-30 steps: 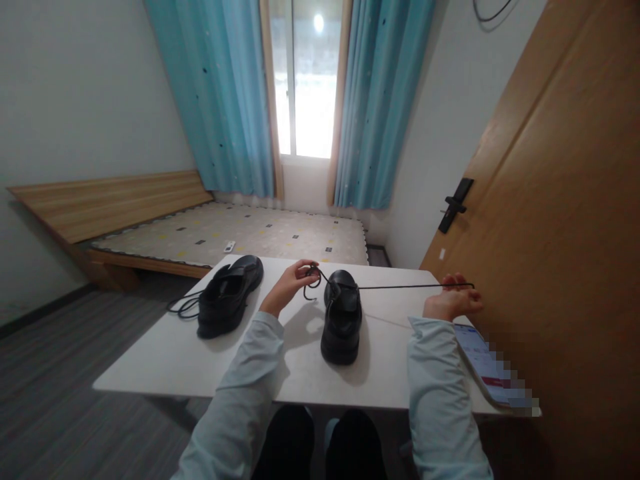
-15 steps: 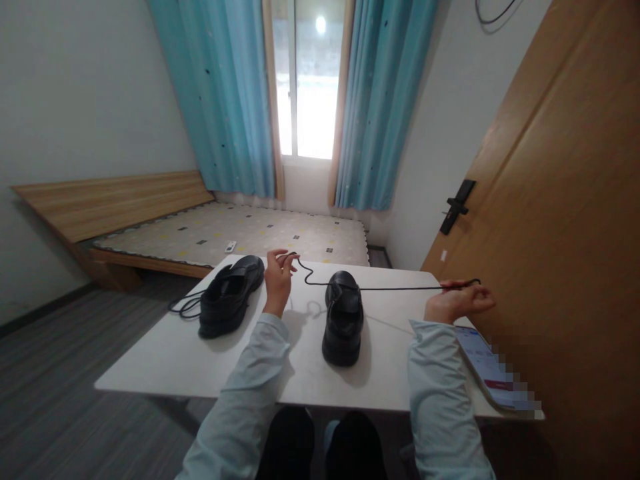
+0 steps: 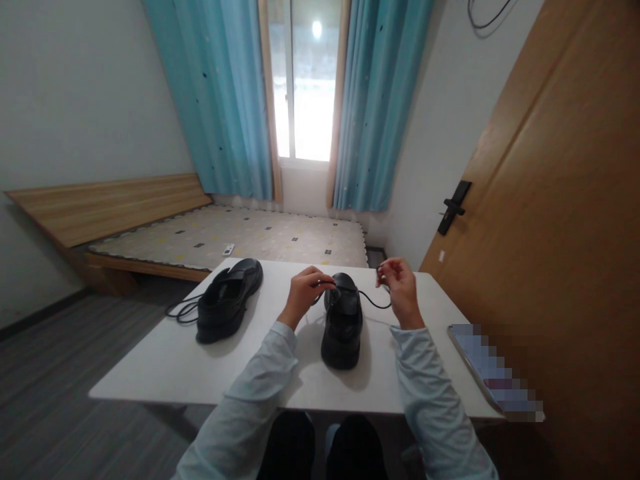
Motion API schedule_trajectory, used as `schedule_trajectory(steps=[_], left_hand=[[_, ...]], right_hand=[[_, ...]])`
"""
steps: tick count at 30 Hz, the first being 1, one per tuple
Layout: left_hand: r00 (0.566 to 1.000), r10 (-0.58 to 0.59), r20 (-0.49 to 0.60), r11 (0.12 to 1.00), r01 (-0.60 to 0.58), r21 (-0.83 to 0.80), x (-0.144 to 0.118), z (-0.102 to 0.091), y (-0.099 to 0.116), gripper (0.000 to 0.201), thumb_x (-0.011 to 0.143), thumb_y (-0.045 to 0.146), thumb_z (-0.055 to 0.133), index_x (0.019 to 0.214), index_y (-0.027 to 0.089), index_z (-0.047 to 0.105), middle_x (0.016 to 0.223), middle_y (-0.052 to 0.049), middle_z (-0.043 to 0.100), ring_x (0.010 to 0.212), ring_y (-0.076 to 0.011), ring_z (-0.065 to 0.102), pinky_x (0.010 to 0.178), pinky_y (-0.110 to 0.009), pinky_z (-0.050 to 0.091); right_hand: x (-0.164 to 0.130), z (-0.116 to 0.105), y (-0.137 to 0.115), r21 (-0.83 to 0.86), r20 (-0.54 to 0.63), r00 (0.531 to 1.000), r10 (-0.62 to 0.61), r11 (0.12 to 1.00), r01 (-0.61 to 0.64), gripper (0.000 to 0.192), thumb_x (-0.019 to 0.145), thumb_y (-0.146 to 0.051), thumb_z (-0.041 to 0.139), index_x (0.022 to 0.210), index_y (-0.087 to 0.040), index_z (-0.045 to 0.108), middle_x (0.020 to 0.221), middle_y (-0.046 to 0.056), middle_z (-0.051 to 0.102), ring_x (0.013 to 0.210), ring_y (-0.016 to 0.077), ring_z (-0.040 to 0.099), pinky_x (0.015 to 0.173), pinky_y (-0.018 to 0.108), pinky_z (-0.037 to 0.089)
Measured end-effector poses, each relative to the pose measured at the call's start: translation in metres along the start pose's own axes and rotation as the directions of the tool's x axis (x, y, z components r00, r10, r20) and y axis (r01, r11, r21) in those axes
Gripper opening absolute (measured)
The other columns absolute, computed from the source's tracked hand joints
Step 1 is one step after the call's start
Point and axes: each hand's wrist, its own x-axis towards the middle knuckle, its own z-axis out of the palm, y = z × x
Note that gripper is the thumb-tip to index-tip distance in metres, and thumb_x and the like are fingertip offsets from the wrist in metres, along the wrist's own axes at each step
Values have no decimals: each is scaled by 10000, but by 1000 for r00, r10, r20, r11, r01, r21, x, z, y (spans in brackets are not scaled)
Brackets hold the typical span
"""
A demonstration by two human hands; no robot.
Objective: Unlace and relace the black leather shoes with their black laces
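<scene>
A black shoe (image 3: pixel 342 333) stands on the white table in front of me, its toe pointing away. A black shoelace (image 3: pixel 374 303) runs out from its front part to both sides. My left hand (image 3: pixel 306 292) is closed on the lace at the shoe's left side, fingertips close to the upper. To the right of the shoe, my right hand (image 3: pixel 400 287) is raised above the table and pinches the other stretch of lace, which sags between hand and shoe. The lace's ends are hard to make out among my fingers.
A second black shoe (image 3: pixel 227 303) rests at the table's left, its loose laces (image 3: pixel 183 310) by the edge. A tablet-like device (image 3: pixel 493 373) lies at the right edge of the white table (image 3: pixel 165 373). Beyond are a bed (image 3: pixel 240 230) and a wooden door (image 3: pixel 550 220).
My right hand has come left toward the shoe, and the lace there has gone from taut to slack. My left hand has moved right, to beside the shoe.
</scene>
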Motion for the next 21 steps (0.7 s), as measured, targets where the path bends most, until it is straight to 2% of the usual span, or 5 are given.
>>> schedule_trajectory(steps=[3, 7, 12, 16, 21], left_hand=[[997, 66, 33, 998, -65, -25, -4, 5, 1, 129, 725, 321, 719, 770, 200, 721, 728, -13, 641, 647, -111, 564, 607, -227, 452], [989, 136, 53, 990, -135, -30, -6, 8, 2, 71, 759, 256, 688, 774, 192, 715, 722, -13, 639, 631, -102, 562, 599, -216, 448], [992, 97, 77, 995, -94, -35, -5, 7, 3, 78, 743, 268, 699, 767, 194, 712, 704, -9, 639, 582, -93, 527, 569, -215, 435], [996, -88, 2, 987, 87, -137, -2, 4, -1, 223, 681, 330, 742, 847, 186, 701, 725, -6, 663, 552, -86, 516, 547, -216, 437], [960, -264, -93, 921, 222, -321, 2, 0, -8, 259, 659, 327, 745, 852, 165, 692, 790, -37, 689, 696, -130, 609, 611, -239, 495]], right_hand=[[-12, 17, 2, -93, 354, 935, 1, 995, 34, 164, 795, -350, 618, 780, -189, 586, 1022, 59, 639, 948, 165, 598, 823, 303, 483], [-21, 30, 6, -194, 523, 853, -10, 972, 130, 124, 795, -317, 622, 797, -194, 636, 978, 53, 685, 943, 199, 616, 875, 349, 446], [-21, 31, 6, -290, 447, 894, -17, 943, 163, 127, 777, -301, 631, 735, -182, 644, 715, 15, 654, 720, 173, 599, 720, 303, 456], [-13, 21, 10, -213, 304, 951, -54, 969, 123, 125, 773, -289, 629, 714, -182, 605, 681, 1, 612, 691, 156, 579, 729, 299, 452], [-5, 10, 18, -181, 180, 982, -47, 980, 81, 107, 779, -284, 624, 758, -189, 577, 696, -10, 586, 679, 141, 575, 699, 281, 442]])
